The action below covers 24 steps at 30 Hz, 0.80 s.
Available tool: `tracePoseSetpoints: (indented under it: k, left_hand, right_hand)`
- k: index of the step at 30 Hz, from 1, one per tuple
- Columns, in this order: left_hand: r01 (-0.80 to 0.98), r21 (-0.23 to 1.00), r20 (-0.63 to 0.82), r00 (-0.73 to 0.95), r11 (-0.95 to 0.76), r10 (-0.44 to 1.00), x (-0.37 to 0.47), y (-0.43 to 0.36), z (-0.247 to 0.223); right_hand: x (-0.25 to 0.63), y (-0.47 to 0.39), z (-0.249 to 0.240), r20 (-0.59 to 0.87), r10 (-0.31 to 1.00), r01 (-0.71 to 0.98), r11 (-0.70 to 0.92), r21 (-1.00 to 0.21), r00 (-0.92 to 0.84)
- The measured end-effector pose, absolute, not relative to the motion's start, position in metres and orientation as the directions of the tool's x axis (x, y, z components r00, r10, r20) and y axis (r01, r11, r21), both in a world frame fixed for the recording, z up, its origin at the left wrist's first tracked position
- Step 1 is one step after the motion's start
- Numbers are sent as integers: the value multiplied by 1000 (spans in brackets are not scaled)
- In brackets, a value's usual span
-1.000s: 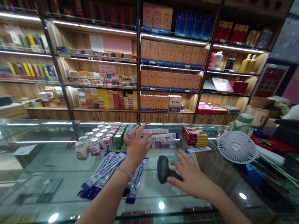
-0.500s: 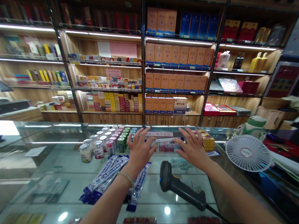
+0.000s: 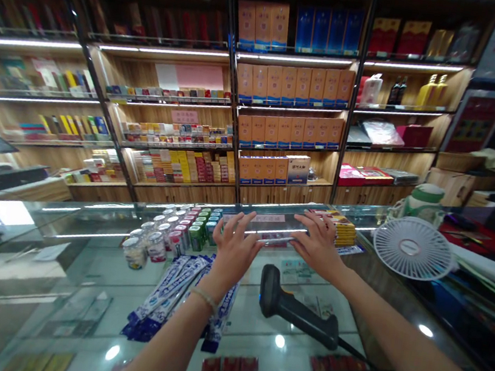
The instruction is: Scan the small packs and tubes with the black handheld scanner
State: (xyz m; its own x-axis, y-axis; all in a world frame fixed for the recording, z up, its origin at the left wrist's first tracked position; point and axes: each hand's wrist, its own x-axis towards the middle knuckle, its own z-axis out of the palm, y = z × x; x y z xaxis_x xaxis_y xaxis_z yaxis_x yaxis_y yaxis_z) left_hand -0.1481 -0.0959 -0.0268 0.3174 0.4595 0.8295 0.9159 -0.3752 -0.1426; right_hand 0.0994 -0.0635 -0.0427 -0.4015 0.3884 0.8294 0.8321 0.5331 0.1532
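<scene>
"What can you read, straight ahead being twelve?"
"Just past twelve o'clock, a pale box (image 3: 298, 170) shows me 洋河 in dark characters; the rest I can't make out."
"And the pink slips?"
"The upper pink slip (image 3: 184, 116), eleven o'clock, and the lower pink slip (image 3: 270, 217), twelve: characters too small for me."
"The blue-and-white packets (image 3: 171, 288)?"
"Between ten and eleven; their lettering's blurred."

Toward the counter's (image 3: 94, 259) near edge: one scanner (image 3: 278, 301), perhaps five half-hidden packets (image 3: 173, 288); toward its right edge, one fan (image 3: 410, 248).

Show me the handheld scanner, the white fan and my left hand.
Handheld scanner (image 3: 298, 312): head view, on its dark handle.
White fan (image 3: 410, 248): head view, on its round hub.
Left hand (image 3: 232, 252): head view, on its back.
</scene>
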Motion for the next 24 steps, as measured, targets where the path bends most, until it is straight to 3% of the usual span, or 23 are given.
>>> tracePoseSetpoints:
  k: [6, 17, 24]
  left_hand:
    - [911, -125, 794, 329, -393, 512, -142, -107, -18]
    - [904, -47, 767, 305, -425, 564, -138, -106, -20]
    - [912, -114, 794, 322, -394, 516, -142, -106, -20]
  right_hand:
    - [101, -66, -44, 815, 429, 843, 521, 130, -390]
    - [98, -69, -48, 820, 383, 828, 529, 183, -426]
    - [106, -69, -45, 817, 427, 859, 489, 152, -387]
